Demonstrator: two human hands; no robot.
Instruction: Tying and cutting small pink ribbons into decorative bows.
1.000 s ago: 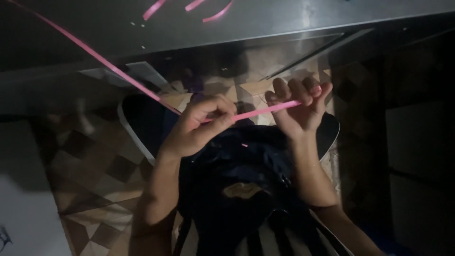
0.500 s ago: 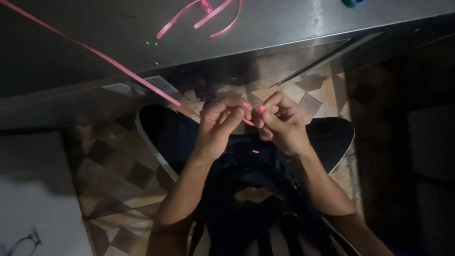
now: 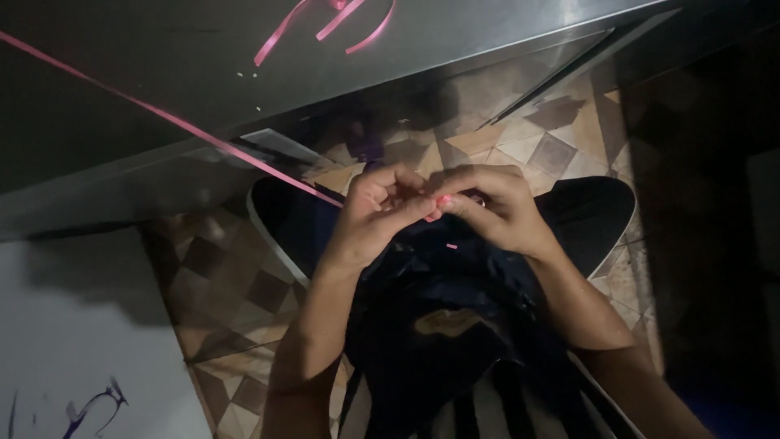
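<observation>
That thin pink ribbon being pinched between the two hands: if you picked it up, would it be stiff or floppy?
Probably floppy: the pink ribbon looks thin and flat, and it runs straight only where the left hand and right hand seem to pull it taut. The loose pieces on the metal surface curl, so it likely bends easily. It is probably very light.

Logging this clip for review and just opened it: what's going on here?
A person works a thin pink ribbon with both bare hands. The left hand and right hand meet, fingertips pinching the ribbon's end. The ribbon runs taut up and left past a metal table edge. More pink ribbon pieces lie on that table. A dark garment hangs below the hands, over a patterned tile floor.
</observation>
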